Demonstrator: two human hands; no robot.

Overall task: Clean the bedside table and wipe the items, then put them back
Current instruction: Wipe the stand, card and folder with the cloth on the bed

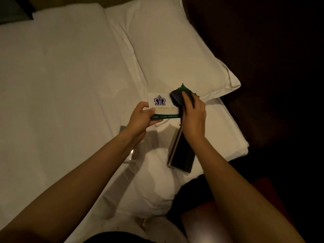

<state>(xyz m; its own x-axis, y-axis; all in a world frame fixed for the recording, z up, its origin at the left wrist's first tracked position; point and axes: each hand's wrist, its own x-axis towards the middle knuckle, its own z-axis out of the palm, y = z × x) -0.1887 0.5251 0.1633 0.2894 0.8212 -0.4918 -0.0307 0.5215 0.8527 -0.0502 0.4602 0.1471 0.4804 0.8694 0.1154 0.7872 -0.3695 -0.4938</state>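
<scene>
My left hand (142,115) pinches the lower left corner of a white card (162,104) with a purple crown logo and a green strip along its bottom, held up above the bed. My right hand (193,113) grips a dark cloth (178,97) and presses it against the card's right end, covering that part. A green leaf-shaped piece (184,87) shows just behind the cloth. Below my right wrist a dark rectangular box with a light edge (181,155) lies on the sheet. A clear acrylic stand (130,155) rests on the bed under my left forearm, partly hidden.
The white bed (52,85) fills the left and centre, with a pillow (171,46) at the top right. A dark headboard and floor area (271,67) lies to the right. A reddish surface (263,186) sits at the lower right beside my right arm.
</scene>
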